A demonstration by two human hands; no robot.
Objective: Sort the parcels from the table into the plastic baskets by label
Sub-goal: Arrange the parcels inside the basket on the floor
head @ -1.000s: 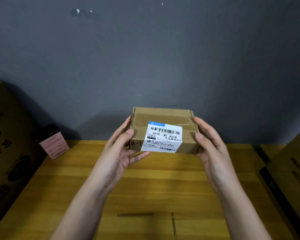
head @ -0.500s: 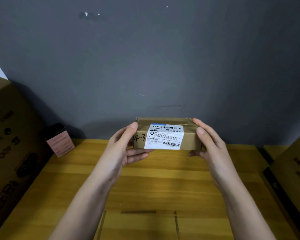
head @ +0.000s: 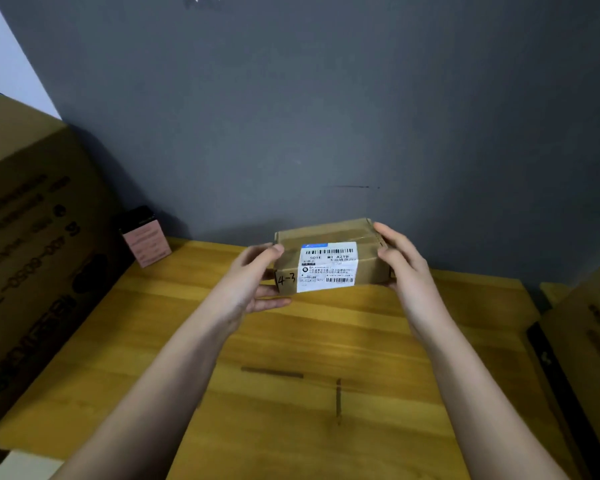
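Both hands, left hand [head: 253, 285] and right hand [head: 404, 263], clamp the small brown cardboard parcel [head: 329, 259]; keep its white label [head: 327, 266] facing up to read it.

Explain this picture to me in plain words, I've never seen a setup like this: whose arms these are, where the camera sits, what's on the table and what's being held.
There is no machine here. A person wears a camera on the head, so the view looks forward and down along their own bare arms. The left hand and right hand grip the two ends of a small brown parcel, held just above a wooden table. Its white shipping label faces the camera, with "4-3" handwritten beside it. A small pink box stands at the table's back left, against the grey wall. Large cardboard cartons flank both sides. No baskets show.
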